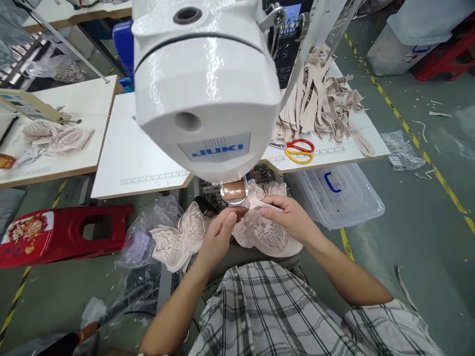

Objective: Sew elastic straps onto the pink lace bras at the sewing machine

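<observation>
A pale pink lace bra hangs over my lap, just below the head of a white sewing machine. My right hand pinches a pale strap of this bra between thumb and fingers. Close to the machine's metal-rimmed guard, my left hand has its fingers pressed together at the bra's edge. What lies between those fingertips is hidden. To the left of that hand, more lace cups lie over the machine's side. The needle cannot be seen.
Red-and-yellow-handled scissors and a heap of beige straps lie on the right tabletop. Below stands a lidded clear box. A red stool and plastic bags are at left. Another bra rests on the neighbouring table.
</observation>
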Motion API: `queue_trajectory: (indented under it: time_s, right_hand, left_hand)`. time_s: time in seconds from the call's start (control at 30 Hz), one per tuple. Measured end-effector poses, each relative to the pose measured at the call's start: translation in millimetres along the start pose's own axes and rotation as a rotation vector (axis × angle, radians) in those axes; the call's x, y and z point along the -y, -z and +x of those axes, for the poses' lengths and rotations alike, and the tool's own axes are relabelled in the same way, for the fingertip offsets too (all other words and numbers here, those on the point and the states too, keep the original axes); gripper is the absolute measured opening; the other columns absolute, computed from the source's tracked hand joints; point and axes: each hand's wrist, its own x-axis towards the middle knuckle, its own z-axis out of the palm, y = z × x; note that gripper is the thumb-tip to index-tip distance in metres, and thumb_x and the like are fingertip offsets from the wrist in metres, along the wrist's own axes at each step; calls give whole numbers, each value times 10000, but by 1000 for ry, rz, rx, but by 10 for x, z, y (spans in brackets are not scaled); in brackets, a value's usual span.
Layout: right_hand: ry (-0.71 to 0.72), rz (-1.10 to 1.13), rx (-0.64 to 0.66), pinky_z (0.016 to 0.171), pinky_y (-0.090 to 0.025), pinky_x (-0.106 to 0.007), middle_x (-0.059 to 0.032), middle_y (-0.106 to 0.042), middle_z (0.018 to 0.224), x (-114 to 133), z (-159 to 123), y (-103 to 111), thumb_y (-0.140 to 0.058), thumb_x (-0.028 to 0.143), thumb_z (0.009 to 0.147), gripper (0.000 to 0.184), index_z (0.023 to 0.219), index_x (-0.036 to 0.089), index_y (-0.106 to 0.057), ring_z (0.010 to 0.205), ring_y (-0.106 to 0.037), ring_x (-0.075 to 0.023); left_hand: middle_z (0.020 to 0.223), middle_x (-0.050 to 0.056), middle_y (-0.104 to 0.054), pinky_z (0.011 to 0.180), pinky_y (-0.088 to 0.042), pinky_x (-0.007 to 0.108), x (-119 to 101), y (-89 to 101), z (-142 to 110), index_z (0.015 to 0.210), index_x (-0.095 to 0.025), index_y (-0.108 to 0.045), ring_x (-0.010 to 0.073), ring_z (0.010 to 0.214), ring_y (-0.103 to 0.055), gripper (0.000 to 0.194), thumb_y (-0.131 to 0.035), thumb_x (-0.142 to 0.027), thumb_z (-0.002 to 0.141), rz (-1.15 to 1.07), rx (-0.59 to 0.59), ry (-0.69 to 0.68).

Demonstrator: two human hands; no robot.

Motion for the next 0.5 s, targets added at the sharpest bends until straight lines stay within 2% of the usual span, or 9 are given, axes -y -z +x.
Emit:
queue_trajectory:
  time_s: [0.07, 0.2, 0.33, 0.5]
  right_hand:
    - [-15, -14, 43, 772, -499, -325, -22, -708, 830, 1, -64, -12, -679, 403, 809, 190, 801, 218, -726, 815, -656, -195]
    - [-27, -54, 66, 858, -501, -356, -42, -734, 918, -8, -139, -48, -700, 391, 786, 182, 830, 223, -752, 917, -672, -221]
    - [-46, -67, 92, 795, -508, -324, -30, -731, 862, -4, -163, -67, -673, 383, 798, 191, 831, 206, -736, 825, -668, -194]
    - [-50, -104, 109, 740, -487, -277, -33, -710, 847, 39, -208, -106, -655, 399, 808, 234, 813, 170, -705, 785, -637, -165]
  left_hand:
    - [1059, 134, -730, 984, -512, 466, -37, -31, 45, 1008, -190, -733, 288, 1106, -657, 569, -449, -676, 926, -115, 114, 80]
    - [995, 140, -746, 941, -533, 475, -194, -106, 78, 1005, -177, -763, 324, 1114, -655, 623, -473, -716, 886, -320, 230, 149]
    - [1039, 121, -742, 948, -519, 417, -319, -123, 15, 1008, -167, -763, 305, 1105, -649, 557, -573, -668, 858, -422, 168, 123]
    - [972, 67, -745, 854, -513, 301, -345, -138, -29, 936, -176, -754, 212, 946, -674, 377, -693, -535, 843, -437, 74, 135]
